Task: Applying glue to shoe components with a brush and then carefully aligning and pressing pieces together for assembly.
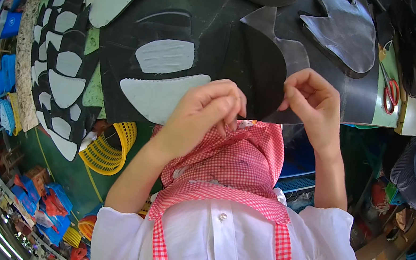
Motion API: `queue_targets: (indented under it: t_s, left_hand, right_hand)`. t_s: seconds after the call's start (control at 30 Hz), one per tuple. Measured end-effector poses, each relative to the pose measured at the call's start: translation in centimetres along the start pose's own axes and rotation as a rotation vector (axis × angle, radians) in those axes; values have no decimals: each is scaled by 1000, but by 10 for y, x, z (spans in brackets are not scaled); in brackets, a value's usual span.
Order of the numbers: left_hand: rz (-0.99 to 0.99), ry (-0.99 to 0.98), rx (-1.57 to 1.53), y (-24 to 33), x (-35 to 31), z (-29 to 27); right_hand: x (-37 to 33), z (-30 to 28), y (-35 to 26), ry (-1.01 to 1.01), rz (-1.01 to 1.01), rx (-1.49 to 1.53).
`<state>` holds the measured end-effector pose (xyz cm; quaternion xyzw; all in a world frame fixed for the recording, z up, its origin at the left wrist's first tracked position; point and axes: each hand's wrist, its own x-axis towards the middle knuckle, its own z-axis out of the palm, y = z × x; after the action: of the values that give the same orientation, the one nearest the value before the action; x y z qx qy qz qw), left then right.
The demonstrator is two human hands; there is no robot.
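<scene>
A thin black shoe-upper piece with a curved edge lies at the table's near edge, between my two hands. My right hand pinches thumb and forefinger together at the right edge of this piece. To its left, my left hand has its fingers curled together near the piece's lower corner; whatever they hold is hidden. Under and beyond my left hand, white backing patches lie on dark pieces, one of them with a zigzag edge.
Rows of black pieces with white patches overlap along the left side. Black pieces are stacked at the far right, with red-handled scissors beyond. A yellow basket stands below the table at left. A red checked apron covers my lap.
</scene>
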<state>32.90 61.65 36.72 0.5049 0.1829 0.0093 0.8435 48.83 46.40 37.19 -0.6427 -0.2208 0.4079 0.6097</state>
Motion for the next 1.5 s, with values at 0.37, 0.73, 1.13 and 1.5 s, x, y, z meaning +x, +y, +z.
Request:
queue_targets:
  t_s: [0.37, 0.73, 1.13, 1.5]
  left_hand:
    - [87, 37, 402, 10, -3, 7]
    - [81, 63, 339, 9, -23, 8]
    - [2, -80, 496, 55, 6, -8]
    - [181, 180, 288, 42, 4, -5]
  right_hand:
    - [7, 19, -15, -330, 211, 107]
    - [38, -3, -1, 266, -370, -569]
    - [31, 6, -38, 108, -533, -309]
    - [20, 26, -65, -207, -680, -830]
